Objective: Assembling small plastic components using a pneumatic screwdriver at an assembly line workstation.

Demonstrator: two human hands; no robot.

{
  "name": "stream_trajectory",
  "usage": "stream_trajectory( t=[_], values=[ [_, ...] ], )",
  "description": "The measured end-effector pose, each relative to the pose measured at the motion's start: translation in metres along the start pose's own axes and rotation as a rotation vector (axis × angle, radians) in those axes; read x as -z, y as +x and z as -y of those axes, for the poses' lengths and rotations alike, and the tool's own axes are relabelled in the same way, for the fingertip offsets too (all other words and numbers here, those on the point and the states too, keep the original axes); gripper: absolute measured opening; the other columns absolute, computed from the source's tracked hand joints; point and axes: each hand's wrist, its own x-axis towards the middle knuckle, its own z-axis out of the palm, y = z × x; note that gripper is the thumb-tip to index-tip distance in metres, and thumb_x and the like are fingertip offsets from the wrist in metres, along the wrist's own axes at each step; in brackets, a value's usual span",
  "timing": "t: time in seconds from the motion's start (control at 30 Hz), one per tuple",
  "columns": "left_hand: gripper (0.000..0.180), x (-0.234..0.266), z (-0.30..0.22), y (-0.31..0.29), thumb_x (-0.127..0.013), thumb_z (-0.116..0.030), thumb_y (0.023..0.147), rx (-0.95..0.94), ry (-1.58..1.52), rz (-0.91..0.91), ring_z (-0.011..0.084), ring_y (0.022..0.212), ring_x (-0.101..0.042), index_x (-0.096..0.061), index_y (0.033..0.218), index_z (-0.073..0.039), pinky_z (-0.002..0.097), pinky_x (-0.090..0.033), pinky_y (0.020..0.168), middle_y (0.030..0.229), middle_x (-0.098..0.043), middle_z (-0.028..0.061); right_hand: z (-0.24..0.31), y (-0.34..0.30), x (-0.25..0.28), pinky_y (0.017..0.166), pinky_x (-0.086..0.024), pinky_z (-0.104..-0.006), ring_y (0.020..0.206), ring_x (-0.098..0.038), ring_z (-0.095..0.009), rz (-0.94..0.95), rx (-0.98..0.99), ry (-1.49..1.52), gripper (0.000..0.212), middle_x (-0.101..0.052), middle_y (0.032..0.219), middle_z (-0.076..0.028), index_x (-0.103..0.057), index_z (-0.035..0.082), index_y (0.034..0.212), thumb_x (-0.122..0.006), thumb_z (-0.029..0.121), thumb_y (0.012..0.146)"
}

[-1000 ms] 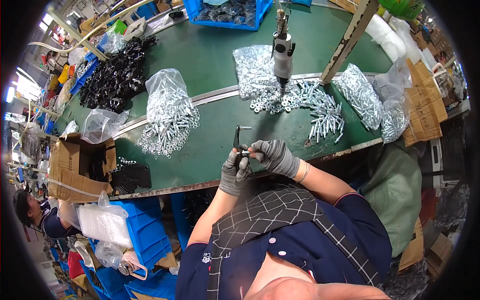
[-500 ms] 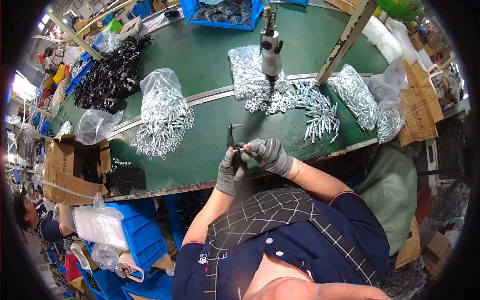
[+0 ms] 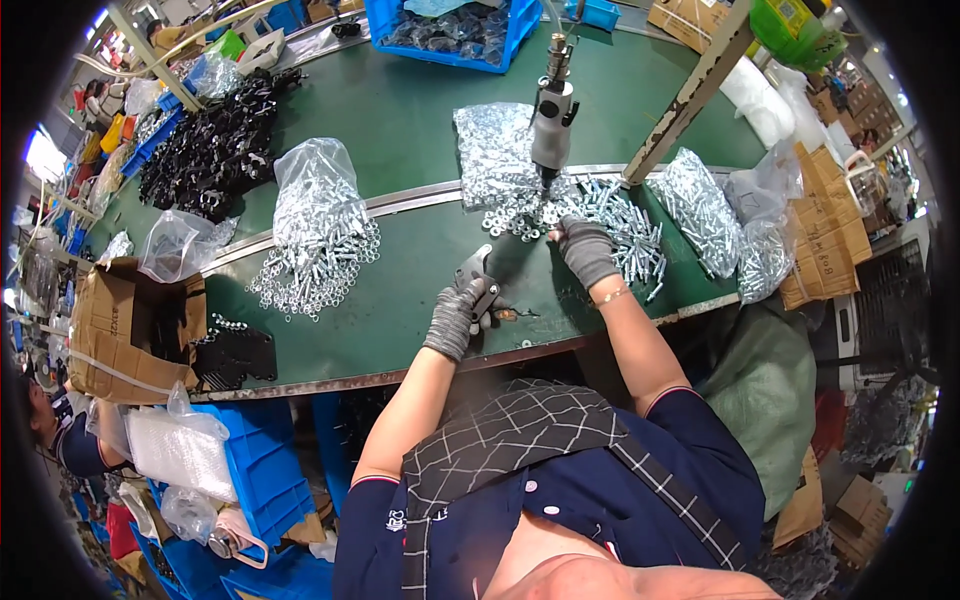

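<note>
My left hand (image 3: 457, 318), in a grey knit glove, is closed round a dark metal bracket (image 3: 474, 264) just over the near part of the green bench. The bracket's rounded end sticks up past my fingers; the rest of it is partly hidden by the glove. My right hand (image 3: 587, 252), gloved too, reaches out to the edge of a pile of silver nuts (image 3: 522, 220) and threaded pins (image 3: 632, 232). Its fingers are drawn together at the nuts; whatever they pinch is too small to make out. Above that pile hangs a grey power screwdriver (image 3: 552, 125), tip down.
An opened bag of pins and nuts (image 3: 318, 225) spills on the left. Black parts (image 3: 215, 150) heap farther back. A cardboard box (image 3: 120, 325) stands at the left edge, a blue crate (image 3: 505, 50) at the far side. A chipped metal post (image 3: 690, 95) rises behind the right-hand bags.
My right hand has left the bracket and moved forward and right to the nuts. My left hand keeps hold of the bracket, which is now turned and tilted differently.
</note>
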Motion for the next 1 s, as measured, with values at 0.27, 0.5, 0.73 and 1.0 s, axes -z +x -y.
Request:
stream_trajectory(
  t=[0.27,0.5,0.73,1.0],
  values=[
    [0.027,0.004,0.003,0.003,-0.053,-0.028,0.088,0.001,0.016,0.000,0.0112,0.038,-0.049,-0.060,0.086,-0.003,0.0212,-0.031,0.030,0.064,-0.063,0.0082,0.061,-0.048,0.011,0.069,-0.048,-0.0376,0.076,-0.060,-0.031,0.147,0.539,0.516,0.015,-0.061,0.079,-0.014,-0.062,0.006,0.087,-0.062,0.017,0.077],
    [0.023,0.001,0.005,0.005,-0.054,-0.029,0.088,0.018,0.072,-0.084,0.0107,0.038,-0.048,-0.060,0.087,-0.007,0.0216,-0.033,0.030,0.057,-0.055,0.0020,0.066,-0.043,0.008,0.065,-0.048,-0.0358,0.074,-0.059,-0.028,0.199,0.647,0.448,0.018,-0.059,0.079,-0.011,-0.060,0.006,0.089,-0.064,0.014,0.074],
    [0.026,-0.001,0.013,0.018,-0.054,-0.029,0.088,0.020,0.077,-0.241,0.0108,0.046,-0.050,-0.060,0.097,-0.006,0.0222,-0.035,0.035,0.068,-0.060,0.0041,0.085,-0.036,0.030,0.062,-0.049,-0.0392,0.071,-0.060,-0.030,0.039,1.172,-0.028,0.017,-0.057,0.077,-0.012,-0.057,0.005,0.085,-0.060,0.016,0.072],
    [0.027,0.000,0.012,0.015,-0.054,-0.028,0.088,0.024,-0.004,-0.153,0.0108,0.048,-0.051,-0.059,0.102,-0.006,0.0229,-0.037,0.037,0.071,-0.061,0.0035,0.078,-0.025,0.021,0.057,-0.048,-0.0407,0.067,-0.061,-0.030,0.196,1.047,0.010,0.017,-0.057,0.078,-0.014,-0.056,0.004,0.087,-0.055,0.018,0.078]
  ],
)
